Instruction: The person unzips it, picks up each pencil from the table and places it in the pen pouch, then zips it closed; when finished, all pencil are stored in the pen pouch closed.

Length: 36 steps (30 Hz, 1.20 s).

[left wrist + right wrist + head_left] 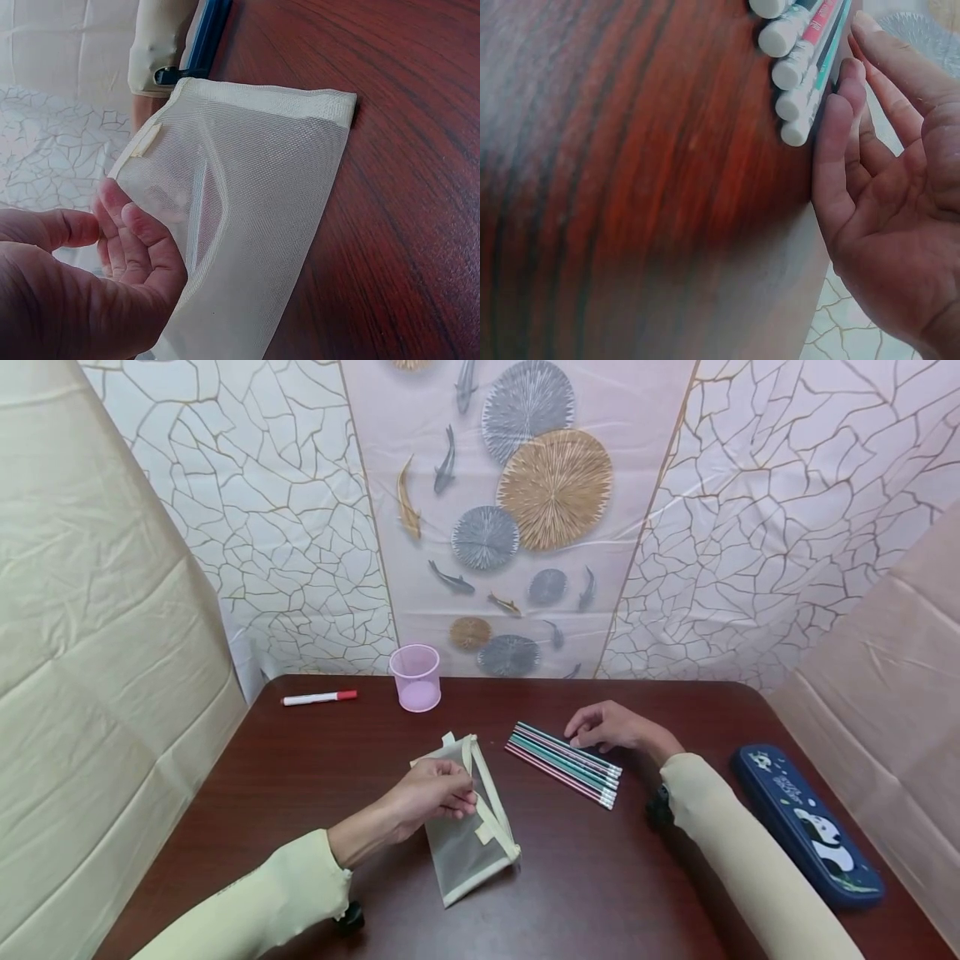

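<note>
A cream mesh zipper pouch (459, 860) lies on the table in front of me, its mouth partly spread. My left hand (426, 793) pinches the pouch's upper edge between thumb and fingers; in the left wrist view the mesh (270, 195) hangs beyond the fingers. To the right, several pencils (562, 763) in teal and red lie side by side, white erasers toward the front right. Beside the far edge of this row is my right hand (617, 727), fingers loosely bent, holding nothing. The right wrist view shows its fingertips close against the outermost pencil; contact is unclear.
A pink mesh cup (417, 683) stands at the table's back edge. Left of it lies a white marker with a red cap (318, 697). A dark blue panda pencil case (806, 827) sits at the right edge, beside my right forearm. Patterned cloth walls surround the table.
</note>
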{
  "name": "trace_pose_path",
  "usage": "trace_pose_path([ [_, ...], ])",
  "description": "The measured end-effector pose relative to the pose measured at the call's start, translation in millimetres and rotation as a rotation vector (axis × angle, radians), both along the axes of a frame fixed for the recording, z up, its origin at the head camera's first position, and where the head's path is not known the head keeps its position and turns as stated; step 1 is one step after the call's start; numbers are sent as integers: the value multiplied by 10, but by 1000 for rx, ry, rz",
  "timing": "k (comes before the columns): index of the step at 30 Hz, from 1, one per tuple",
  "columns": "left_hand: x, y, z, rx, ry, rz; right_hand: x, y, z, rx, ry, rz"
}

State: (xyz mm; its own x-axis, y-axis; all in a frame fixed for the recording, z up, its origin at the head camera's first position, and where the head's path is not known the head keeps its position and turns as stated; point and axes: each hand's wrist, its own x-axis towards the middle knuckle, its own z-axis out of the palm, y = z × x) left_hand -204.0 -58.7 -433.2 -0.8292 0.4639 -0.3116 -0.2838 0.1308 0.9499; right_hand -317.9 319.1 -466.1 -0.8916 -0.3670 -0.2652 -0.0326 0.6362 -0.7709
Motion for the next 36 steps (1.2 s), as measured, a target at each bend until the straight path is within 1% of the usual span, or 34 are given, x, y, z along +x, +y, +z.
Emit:
trace_pose_path([
  [8,-5,13,-24,-5,-2,8,8,-30,18,6,6,22],
  [16,-14,5,-36,-2,-4,0,9,-43,26,5,26,34],
  [21,-22,-11,-29,1,-4,-5,32,-81,60,64,80,38],
  [27,-27,-39,-27,-2,-6,-3,5,-131,57,160,152,22],
  [36,-23,-70,-5,-52,-1,23,-11,-163,76,266,179,6],
])
